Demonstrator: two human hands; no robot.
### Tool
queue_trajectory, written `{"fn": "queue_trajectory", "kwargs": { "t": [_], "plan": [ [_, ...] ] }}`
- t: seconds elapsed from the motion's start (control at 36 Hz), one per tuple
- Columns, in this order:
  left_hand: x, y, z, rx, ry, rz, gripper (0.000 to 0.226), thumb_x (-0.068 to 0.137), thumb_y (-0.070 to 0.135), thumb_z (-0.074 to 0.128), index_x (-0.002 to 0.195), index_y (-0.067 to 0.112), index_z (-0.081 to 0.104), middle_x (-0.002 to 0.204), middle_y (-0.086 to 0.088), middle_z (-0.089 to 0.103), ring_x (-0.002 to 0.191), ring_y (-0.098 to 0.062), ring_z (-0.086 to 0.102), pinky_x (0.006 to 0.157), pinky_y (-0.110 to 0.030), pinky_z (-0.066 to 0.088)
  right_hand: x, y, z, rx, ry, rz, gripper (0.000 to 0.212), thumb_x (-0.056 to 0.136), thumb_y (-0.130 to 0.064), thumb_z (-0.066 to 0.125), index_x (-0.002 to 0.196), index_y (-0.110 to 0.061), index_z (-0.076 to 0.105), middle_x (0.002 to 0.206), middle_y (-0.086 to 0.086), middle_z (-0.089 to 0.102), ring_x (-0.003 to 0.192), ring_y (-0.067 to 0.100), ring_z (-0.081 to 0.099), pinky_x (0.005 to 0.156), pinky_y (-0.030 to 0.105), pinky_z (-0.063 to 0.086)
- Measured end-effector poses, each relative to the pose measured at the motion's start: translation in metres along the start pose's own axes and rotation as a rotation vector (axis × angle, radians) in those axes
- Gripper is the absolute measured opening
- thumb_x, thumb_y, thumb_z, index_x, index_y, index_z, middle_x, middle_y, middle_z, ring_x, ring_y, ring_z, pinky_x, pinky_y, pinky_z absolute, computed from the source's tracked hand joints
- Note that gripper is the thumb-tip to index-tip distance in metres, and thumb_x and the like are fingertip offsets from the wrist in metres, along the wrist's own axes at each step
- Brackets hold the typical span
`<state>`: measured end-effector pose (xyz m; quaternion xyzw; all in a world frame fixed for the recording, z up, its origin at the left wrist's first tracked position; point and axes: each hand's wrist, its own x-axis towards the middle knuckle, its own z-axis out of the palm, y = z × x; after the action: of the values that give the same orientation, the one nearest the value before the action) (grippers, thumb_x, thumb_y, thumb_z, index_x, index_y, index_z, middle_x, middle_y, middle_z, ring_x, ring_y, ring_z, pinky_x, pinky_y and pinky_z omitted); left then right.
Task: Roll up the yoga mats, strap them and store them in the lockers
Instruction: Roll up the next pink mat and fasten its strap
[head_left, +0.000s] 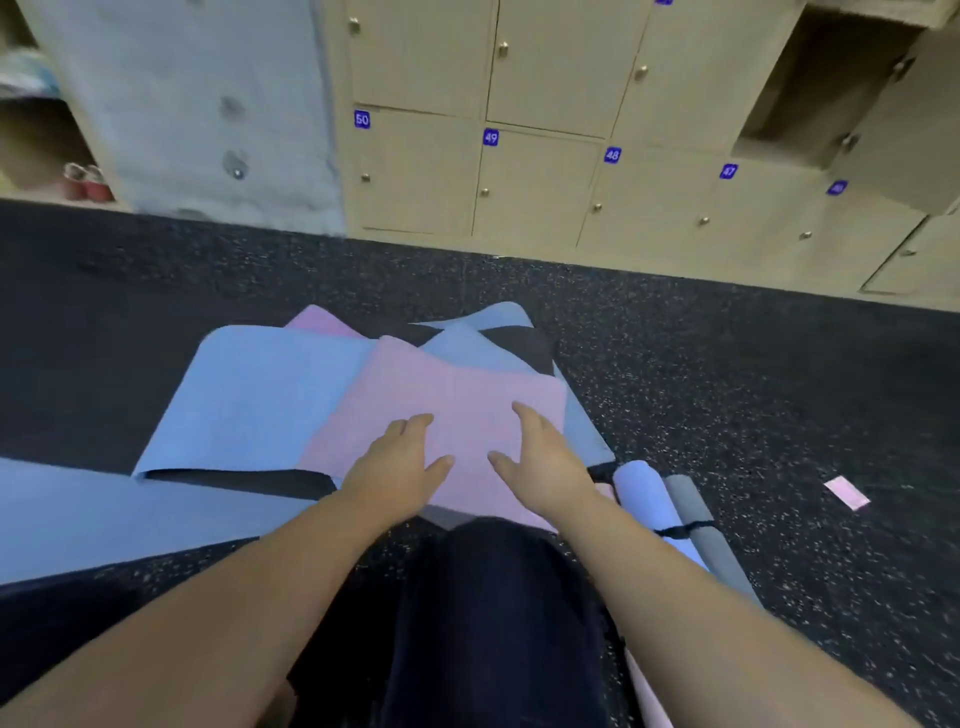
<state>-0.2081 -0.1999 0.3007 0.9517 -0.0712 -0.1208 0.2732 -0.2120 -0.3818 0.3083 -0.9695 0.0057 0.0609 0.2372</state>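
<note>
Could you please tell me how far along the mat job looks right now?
Done: one rolled mat strapped, lying on the floor. In hand: left hand and right hand rest flat on the pink mat, still unrolled. Left: blue mat and others, then lockers.

Speckled black floor (727, 395), grey concrete pillar (208, 104)

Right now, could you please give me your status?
Both hands, left hand and right hand, flat on pink mat. Unrolled. Blue mat underneath. Nothing blocking.

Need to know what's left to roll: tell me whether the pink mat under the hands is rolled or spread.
Spread. The pink mat lies flat on the pile, both hands on it, no roll started.
</note>
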Motion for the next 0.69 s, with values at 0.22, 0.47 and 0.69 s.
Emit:
{"fn": "queue_trajectory", "kwargs": {
  "t": [0.22,0.47,0.69],
  "plan": [
    [-0.002,-0.071,-0.017,-0.067,-0.023,-0.136,0.063,0.099,0.043,0.046,0.152,0.020,0.019,0.154,-0.006,0.026,0.126,-0.026,0.046,0.105,-0.037,0.038,0.047,-0.057,0.037,0.023,-0.129,0.037,0.068,0.098,-0.037,0.051,0.152,-0.016,0.016,0.150,0.011,0.031,0.133,0.030,0.037,0.107,0.043,0.036],
    [0.056,-0.110,-0.011,-0.050,-0.017,-0.229,0.062,0.098,0.042,0.047,0.150,0.020,0.023,0.150,-0.009,0.030,0.131,-0.027,0.040,0.108,-0.042,0.036,0.083,-0.056,0.087,-0.005,-0.270,0.026,0.070,0.098,-0.036,0.049,0.153,-0.018,0.011,0.151,0.011,0.027,0.132,0.032,0.037,0.104,0.042,0.038],
    [0.107,-0.147,0.011,0.115,-0.012,-0.219,0.066,0.100,0.042,0.043,0.154,0.020,0.013,0.160,-0.007,0.011,0.148,-0.025,0.007,0.119,-0.042,0.017,0.137,-0.040,0.116,-0.063,-0.244,0.017,0.074,0.097,-0.035,0.051,0.154,-0.019,0.007,0.155,0.008,0.020,0.135,0.030,0.035,0.105,0.043,0.038]
  ]
}}
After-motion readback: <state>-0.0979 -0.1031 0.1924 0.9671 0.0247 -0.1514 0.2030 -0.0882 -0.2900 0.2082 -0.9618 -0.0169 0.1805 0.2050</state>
